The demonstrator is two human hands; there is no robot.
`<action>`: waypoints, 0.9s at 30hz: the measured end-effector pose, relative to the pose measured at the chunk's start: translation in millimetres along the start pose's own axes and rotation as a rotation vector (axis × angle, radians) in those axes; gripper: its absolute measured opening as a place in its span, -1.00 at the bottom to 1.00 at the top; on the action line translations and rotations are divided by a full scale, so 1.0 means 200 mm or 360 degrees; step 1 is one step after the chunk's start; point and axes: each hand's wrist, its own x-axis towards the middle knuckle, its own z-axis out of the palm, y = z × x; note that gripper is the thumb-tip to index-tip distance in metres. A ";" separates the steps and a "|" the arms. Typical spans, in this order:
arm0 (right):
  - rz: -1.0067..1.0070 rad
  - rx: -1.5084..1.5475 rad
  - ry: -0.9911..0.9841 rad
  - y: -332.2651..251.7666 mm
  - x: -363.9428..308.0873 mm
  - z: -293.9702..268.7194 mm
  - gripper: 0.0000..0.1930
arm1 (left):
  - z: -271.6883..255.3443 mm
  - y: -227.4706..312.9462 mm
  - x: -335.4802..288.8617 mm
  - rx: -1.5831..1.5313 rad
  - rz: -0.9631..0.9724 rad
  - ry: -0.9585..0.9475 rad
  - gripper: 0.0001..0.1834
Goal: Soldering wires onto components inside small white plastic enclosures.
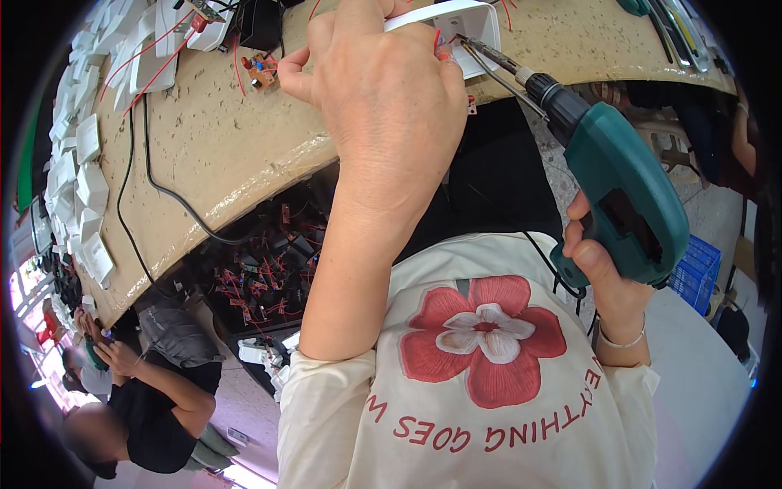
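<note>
My right hand (599, 253) is wrapped round the grip of a green soldering gun (627, 187), with a thin metal guide tube running beside its tip. That tip points into a white plastic housing (482, 31) at the table's edge, close to a short red wire (438, 37). My left hand (391, 90) is closed on the white housing, its fingertips mostly hidden behind the back of the hand. Whether those fingers also pinch the wire is not visible. Beside my left thumb and fingers lies a small brown circuit board (259, 71) with red wires.
White plastic housings (90, 179) are heaped along the table's left side. Black cables (175, 200) hang over the edge of the worn table (220, 155). Below sits a dark bin (265, 261) of wired boards. Hand tools (680, 33) lie far right. Another person (155, 407) works at left.
</note>
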 end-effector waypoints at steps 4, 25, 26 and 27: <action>-0.0032 -0.0095 -0.0022 -0.01 0.00 -0.03 -0.44 | 0.01 -0.01 0.00 0.0015 0.0039 0.0036 -0.95; -0.0092 -0.0054 -0.0090 -0.04 0.00 -0.05 -0.59 | -0.01 0.02 0.00 0.0058 -0.0001 -0.0005 -0.94; -0.0074 -0.0068 -0.0089 -0.04 0.00 -0.06 -0.58 | -0.01 0.02 0.00 0.0066 0.0008 0.0002 -0.94; -0.0056 -0.0082 -0.0088 -0.04 0.00 -0.06 -0.57 | 0.00 0.02 0.00 0.0073 0.0017 0.0008 -0.94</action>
